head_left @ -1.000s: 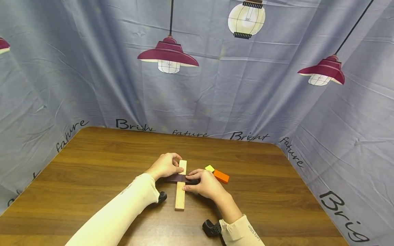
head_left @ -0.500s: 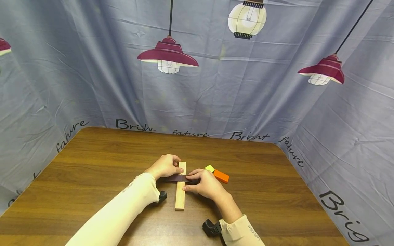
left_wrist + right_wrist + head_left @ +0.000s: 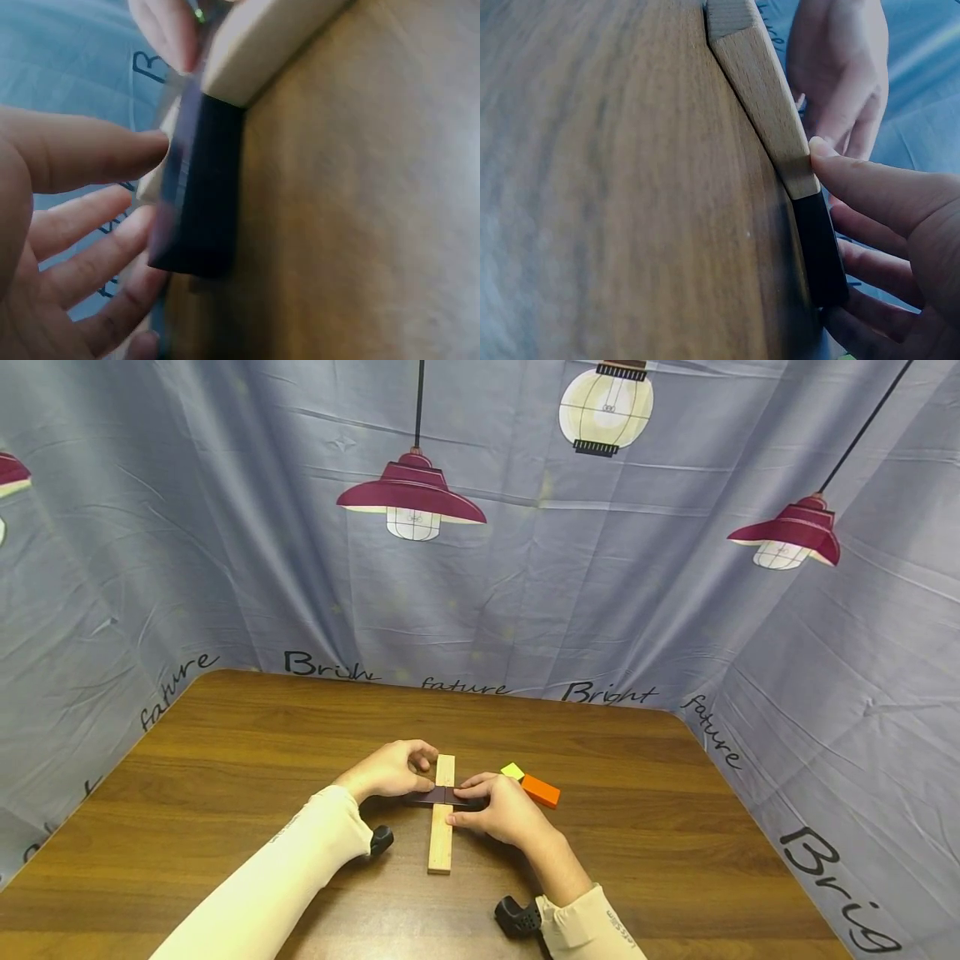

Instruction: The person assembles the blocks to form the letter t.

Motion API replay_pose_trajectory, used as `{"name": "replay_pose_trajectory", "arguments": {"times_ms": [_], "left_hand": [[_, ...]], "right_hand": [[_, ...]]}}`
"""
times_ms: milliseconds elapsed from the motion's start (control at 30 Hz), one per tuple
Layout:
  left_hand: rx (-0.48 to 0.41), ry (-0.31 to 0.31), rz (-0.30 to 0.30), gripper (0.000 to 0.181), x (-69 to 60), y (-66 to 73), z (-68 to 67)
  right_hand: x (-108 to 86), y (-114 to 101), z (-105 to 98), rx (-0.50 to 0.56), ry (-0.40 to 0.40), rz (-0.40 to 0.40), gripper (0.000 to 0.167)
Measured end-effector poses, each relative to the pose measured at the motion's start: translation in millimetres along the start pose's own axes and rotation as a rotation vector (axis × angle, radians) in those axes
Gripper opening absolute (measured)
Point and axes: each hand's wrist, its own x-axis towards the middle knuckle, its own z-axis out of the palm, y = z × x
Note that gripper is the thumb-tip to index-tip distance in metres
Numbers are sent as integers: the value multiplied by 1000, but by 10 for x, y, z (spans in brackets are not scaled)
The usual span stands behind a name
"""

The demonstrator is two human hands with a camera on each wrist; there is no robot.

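Two pale wooden blocks, the near block [image 3: 440, 839] and the far block [image 3: 446, 770], lie in line on the table. Between them two dark purple blocks, the left one [image 3: 427, 795] and the right one [image 3: 474, 802], run crosswise, forming a cross. My left hand [image 3: 392, 767] is at the left dark block; in the left wrist view its thumb is at the block's upper edge and its fingers are spread beside it. My right hand [image 3: 504, 808] rests over the right dark block, its thumb touching the near pale block and its fingers partly covering the dark one.
An orange block [image 3: 541, 791] and a yellow-green block [image 3: 512, 771] lie just beyond the right hand. Each wrist wears a black device, the left one [image 3: 381, 841] and the right one [image 3: 517, 917]. A printed curtain [image 3: 525, 602] hangs behind the wooden table [image 3: 262, 752].
My left hand has left the far pale block and shifted left and nearer, its thumb now at the left dark block. My right hand and the blocks look almost unchanged.
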Motion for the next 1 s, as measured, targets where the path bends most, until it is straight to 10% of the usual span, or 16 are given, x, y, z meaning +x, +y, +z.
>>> {"name": "replay_pose_trajectory", "arguments": {"times_ms": [700, 1000], "left_hand": [[71, 28, 233, 56, -236, -216, 137], [108, 37, 234, 57, -281, -209, 204]], "right_hand": [[-7, 19, 13, -15, 1, -15, 44], [-5, 17, 7, -9, -2, -12, 45]]}}
